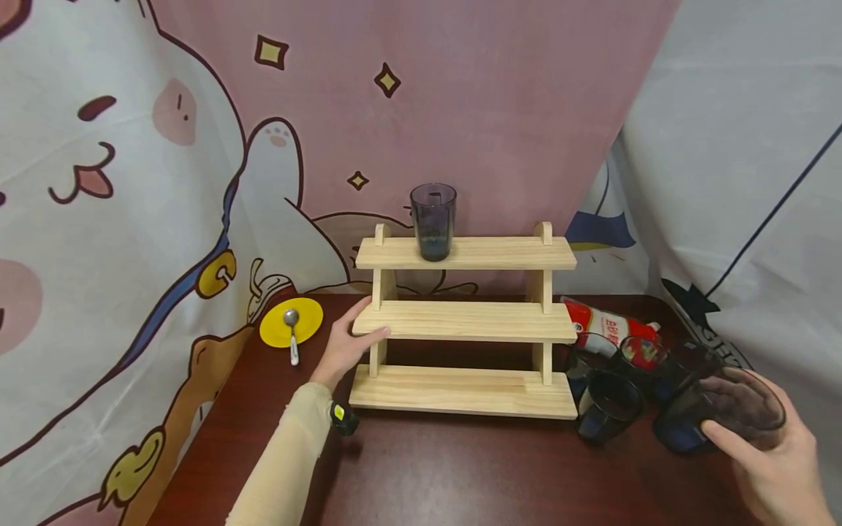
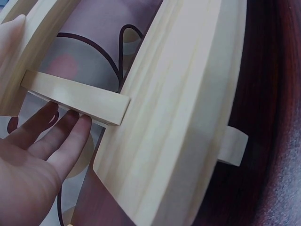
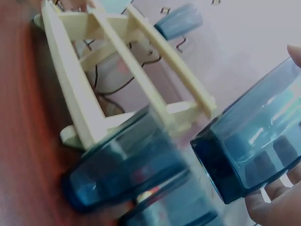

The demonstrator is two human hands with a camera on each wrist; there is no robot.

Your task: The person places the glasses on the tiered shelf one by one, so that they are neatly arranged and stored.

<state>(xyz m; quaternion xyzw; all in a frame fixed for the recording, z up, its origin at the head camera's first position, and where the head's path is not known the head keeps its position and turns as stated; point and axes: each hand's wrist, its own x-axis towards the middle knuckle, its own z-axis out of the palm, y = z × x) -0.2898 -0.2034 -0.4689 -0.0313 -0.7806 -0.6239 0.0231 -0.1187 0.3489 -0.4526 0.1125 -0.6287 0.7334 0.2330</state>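
Observation:
A three-tier wooden display shelf [image 1: 460,321] stands on the table. My left hand [image 1: 345,343] grips the left end of its middle tier, thumb at the front edge. In the left wrist view, the fingertips of that hand [image 2: 37,160] touch the side upright [image 2: 77,94]. My right hand [image 1: 783,453] holds a dark tinted drinking glass [image 3: 254,141], fingers and thumb around its side. It is at the right, beside several similar glasses [image 1: 608,409] on the table. One more glass [image 1: 434,219] stands upright on the top tier, left of its middle.
A yellow plate [image 1: 272,332] with a spoon [image 1: 292,340] on it lies at the back left of the table [image 1: 421,475]. Behind the glasses lies a red and white packet [image 1: 608,321]. Printed cloth [image 1: 500,109] hangs behind and along both sides.

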